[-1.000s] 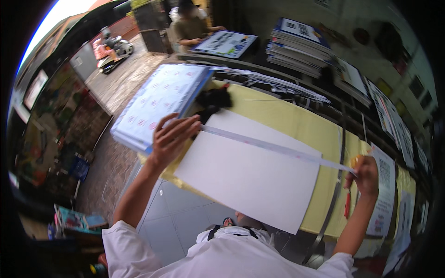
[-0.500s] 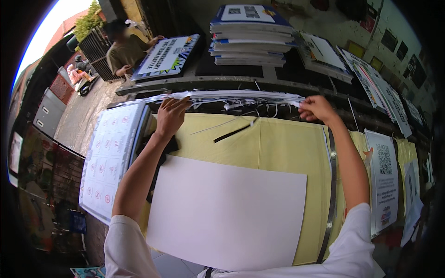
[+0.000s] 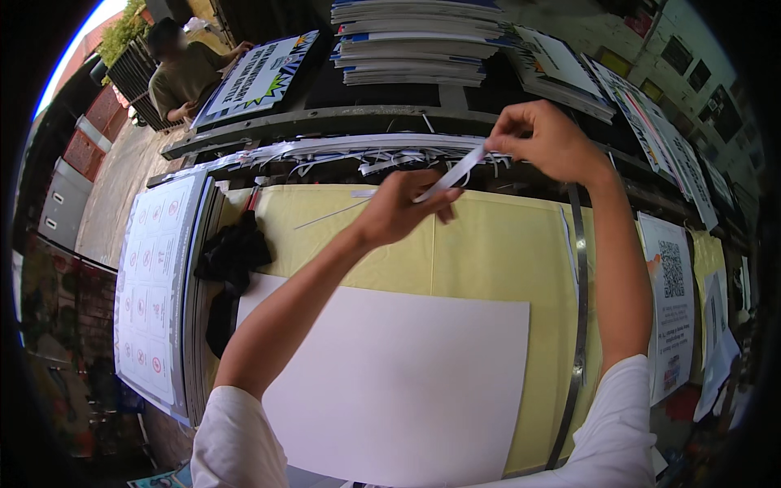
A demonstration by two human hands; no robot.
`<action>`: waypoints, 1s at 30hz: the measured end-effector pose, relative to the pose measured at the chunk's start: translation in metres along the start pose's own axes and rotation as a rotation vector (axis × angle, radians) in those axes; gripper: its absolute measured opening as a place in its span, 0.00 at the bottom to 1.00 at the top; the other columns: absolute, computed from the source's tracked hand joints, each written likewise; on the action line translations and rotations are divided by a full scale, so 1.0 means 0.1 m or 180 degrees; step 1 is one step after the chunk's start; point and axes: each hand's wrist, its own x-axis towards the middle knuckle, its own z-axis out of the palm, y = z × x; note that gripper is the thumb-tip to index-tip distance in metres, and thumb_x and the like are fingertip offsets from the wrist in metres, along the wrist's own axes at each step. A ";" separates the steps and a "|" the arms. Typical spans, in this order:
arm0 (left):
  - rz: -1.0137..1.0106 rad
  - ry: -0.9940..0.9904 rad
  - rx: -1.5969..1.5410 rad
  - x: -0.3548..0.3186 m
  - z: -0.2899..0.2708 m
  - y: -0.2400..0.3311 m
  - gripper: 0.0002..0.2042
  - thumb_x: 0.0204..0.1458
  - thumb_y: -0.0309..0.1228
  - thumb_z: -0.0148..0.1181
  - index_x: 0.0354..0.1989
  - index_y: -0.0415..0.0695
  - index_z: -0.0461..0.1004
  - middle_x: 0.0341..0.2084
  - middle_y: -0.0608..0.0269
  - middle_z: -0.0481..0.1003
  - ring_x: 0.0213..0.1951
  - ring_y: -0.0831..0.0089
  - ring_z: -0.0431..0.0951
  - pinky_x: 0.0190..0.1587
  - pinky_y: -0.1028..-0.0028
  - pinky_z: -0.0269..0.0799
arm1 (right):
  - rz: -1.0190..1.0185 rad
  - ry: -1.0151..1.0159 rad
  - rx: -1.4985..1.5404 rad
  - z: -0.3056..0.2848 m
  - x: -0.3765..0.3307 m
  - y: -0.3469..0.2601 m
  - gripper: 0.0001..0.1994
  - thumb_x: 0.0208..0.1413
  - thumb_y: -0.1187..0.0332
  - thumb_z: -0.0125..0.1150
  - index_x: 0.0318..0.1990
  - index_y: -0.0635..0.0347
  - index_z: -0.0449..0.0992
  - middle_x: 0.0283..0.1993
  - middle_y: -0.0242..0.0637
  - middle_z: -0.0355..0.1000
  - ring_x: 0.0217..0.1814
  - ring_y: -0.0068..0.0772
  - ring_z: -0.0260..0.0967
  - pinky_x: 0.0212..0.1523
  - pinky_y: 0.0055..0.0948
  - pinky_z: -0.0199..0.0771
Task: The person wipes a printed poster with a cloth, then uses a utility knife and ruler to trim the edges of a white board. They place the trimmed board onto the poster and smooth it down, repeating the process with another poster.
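Observation:
A narrow white strip (image 3: 464,172), looking like a paper or plastic offcut, slants between my two hands. Its upper end is pinched in the fingertips of my right hand (image 3: 549,142), raised over the far edge of the yellow-covered work surface. Lower and to the left, my left hand (image 3: 403,205) is closed round the other end, its fingers partly hidden behind the strip. Just beyond both hands runs a long heap of white strips and trimmings (image 3: 325,149). A large blank white sheet (image 3: 390,382) lies on the yellow cover (image 3: 480,244), nearer to me.
Stacked printed boards (image 3: 163,268) stand at the left, beside a crumpled black cloth (image 3: 232,252). A metal straightedge (image 3: 579,325) lies along the right. Beyond the rail (image 3: 325,122) sit tall board stacks (image 3: 419,49). Another person (image 3: 183,77) handles a printed board at far left.
My hands have left the ends of the strip heap and come closer together, with a white strip now between them. The black strip on the yellow cover is no longer visible. The view has shifted.

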 end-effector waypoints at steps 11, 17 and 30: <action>-0.0869 0.0484 0.0746 -0.16 -1.83 -0.55 0.17 0.63 0.42 0.65 0.41 0.38 0.84 0.28 0.65 0.83 0.28 0.81 0.80 0.34 0.77 0.77 | 0.1910 0.0431 0.0830 0.03 0.33 1.46 0.17 0.59 0.58 0.73 0.42 0.66 0.84 0.32 0.31 0.78 0.30 0.20 0.75 0.30 0.22 0.81; -0.0679 0.0974 0.1945 0.30 -2.29 -1.01 0.12 0.57 0.37 0.69 0.39 0.40 0.84 0.25 0.65 0.84 0.25 0.75 0.81 0.30 0.74 0.76 | 0.2000 0.0401 -0.0124 0.34 0.81 1.74 0.18 0.51 0.55 0.78 0.36 0.62 0.85 0.28 0.40 0.79 0.29 0.29 0.78 0.32 0.30 0.81; -0.1539 0.2081 0.3276 -0.47 -1.76 -0.91 0.35 0.54 0.68 0.60 0.34 0.40 0.80 0.26 0.44 0.81 0.34 0.46 0.85 0.40 0.52 0.79 | 0.0783 0.2708 -0.0653 1.10 -0.27 1.37 0.23 0.58 0.55 0.71 0.56 0.58 0.74 0.51 0.47 0.76 0.54 0.53 0.76 0.54 0.48 0.76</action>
